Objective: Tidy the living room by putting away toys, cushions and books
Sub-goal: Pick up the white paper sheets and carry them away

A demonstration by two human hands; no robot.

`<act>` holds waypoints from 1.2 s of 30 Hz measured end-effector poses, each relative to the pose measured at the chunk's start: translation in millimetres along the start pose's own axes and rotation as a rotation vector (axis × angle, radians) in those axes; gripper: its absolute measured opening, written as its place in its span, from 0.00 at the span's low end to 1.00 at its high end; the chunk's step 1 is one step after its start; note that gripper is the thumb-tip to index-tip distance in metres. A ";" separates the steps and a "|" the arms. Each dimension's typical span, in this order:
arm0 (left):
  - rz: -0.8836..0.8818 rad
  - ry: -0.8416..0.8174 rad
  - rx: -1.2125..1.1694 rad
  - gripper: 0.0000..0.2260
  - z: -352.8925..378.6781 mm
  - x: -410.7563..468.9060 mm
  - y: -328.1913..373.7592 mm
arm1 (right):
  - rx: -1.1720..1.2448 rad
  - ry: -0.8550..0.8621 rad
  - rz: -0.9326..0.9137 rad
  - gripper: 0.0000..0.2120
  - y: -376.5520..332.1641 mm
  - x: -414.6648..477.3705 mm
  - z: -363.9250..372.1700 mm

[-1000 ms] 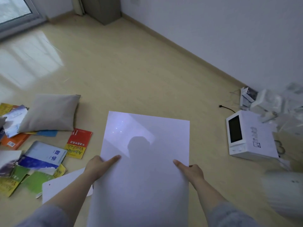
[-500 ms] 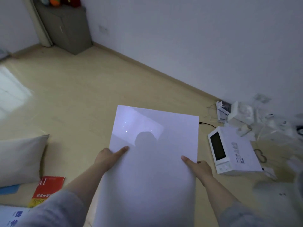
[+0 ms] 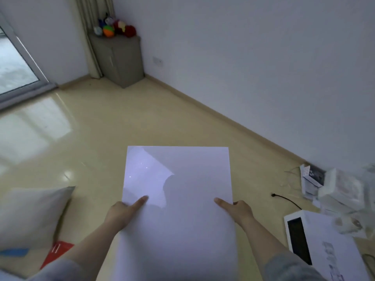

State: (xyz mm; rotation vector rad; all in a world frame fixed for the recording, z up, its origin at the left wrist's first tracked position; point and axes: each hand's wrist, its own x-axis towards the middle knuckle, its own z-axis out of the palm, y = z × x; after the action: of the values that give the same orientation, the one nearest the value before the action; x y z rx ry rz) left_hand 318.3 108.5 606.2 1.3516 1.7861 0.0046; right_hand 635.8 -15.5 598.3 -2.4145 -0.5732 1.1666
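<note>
A large glossy white board [image 3: 178, 199] is held flat in front of me, above the floor. My left hand [image 3: 121, 212] grips its left edge with the thumb laid on top. My right hand [image 3: 237, 209] grips the right edge the same way. A grey cushion [image 3: 30, 213] lies on the floor at the left, over a red book [image 3: 57, 249] and a blue one [image 3: 14, 251]. Several soft toys [image 3: 113, 27] sit on top of a grey cabinet [image 3: 119, 59] in the far corner.
A white boxed appliance [image 3: 322, 244] lies on the floor at the right, beside a pile of white packaging and papers [image 3: 341, 191] and a black cable [image 3: 284, 198]. A glass sliding door [image 3: 14, 65] is at far left. Bare floor stretches toward the cabinet.
My view has lifted and turned toward the far corner, so the cabinet top with the toys now shows. Most books at the left have left the view. Both hands keep their hold on the board.
</note>
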 end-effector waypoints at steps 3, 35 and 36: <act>-0.037 0.062 -0.049 0.37 -17.4 20.8 26.9 | -0.050 -0.063 -0.040 0.69 -48.7 44.8 -10.5; -0.279 0.276 -0.347 0.31 -286.6 310.3 75.1 | -0.417 -0.292 -0.340 0.50 -544.0 248.2 203.2; -0.285 0.292 -0.342 0.29 -296.7 324.1 75.4 | -0.414 -0.320 -0.352 0.50 -565.5 253.6 214.2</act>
State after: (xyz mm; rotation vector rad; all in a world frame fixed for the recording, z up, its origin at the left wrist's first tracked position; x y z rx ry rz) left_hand 180.9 532.3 624.1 0.8795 2.0953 0.3525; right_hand 502.0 626.4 603.9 -2.3095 -1.3994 1.3864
